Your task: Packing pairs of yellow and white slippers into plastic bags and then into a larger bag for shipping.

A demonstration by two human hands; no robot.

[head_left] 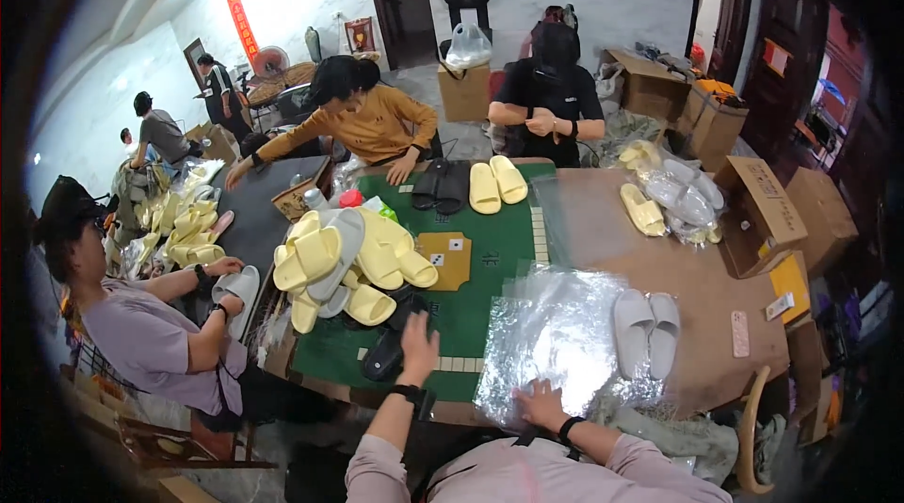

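My left hand is raised over the near edge of the green mat, fingers stretched out and holding nothing that I can see. Just left of it lies a black slipper, with more black footwear partly hidden behind the hand. Beyond sits a heap of pale yellow slippers, with a grey slipper among them. Spread fingers of my right hand rest on a stack of clear plastic bags. A pair of light grey slippers lies side by side at the bags' right edge.
Black slippers and yellow slippers line the mat's far side. Bagged slippers and an open cardboard box are at right, near a phone. A co-worker at left handles a grey slipper; two others are across the table.
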